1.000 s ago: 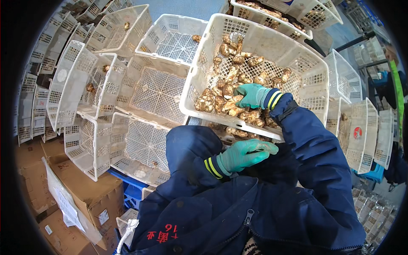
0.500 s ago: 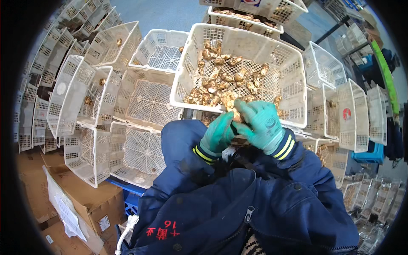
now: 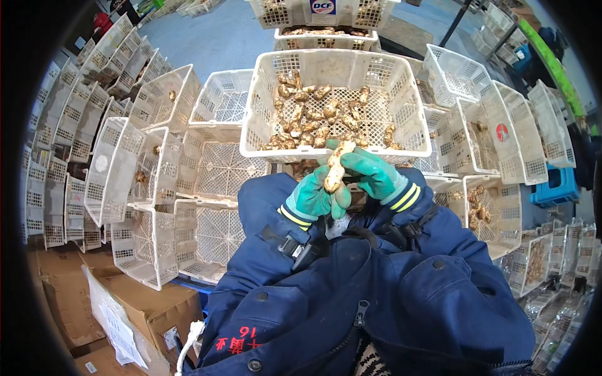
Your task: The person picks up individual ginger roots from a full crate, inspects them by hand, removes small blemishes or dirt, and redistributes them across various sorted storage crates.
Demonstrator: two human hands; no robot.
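A pale, brown-flecked mushroom [image 3: 336, 168] is tilted between my green-gloved hands, just in front of a big white crate. My left hand [image 3: 312, 195] is closed around its lower end, with a fingertip showing below it. The fingers of my right hand [image 3: 375, 172] pinch its upper part from the right. Inside the big white crate [image 3: 401, 149], many brown-and-cream mushrooms [image 3: 330, 111] lie loose, mostly to the left and along the near side. Part of the near-side pile is hidden behind my right fingers.
Flat white crates [image 3: 219, 163] are set out on my left, one holding a lone mushroom [image 3: 172, 96]. To the right, another crate [image 3: 501, 213] holds several mushrooms, near a blue stool [image 3: 558, 186]. Cardboard boxes [image 3: 150, 301] stand at lower left. A stacked crate [image 3: 291, 42] is beyond the big one.
The mushroom has come up out of the crate's near edge and now stands long and upright between my hands. My left hand has turned palm-up under it. The view has shifted slightly.
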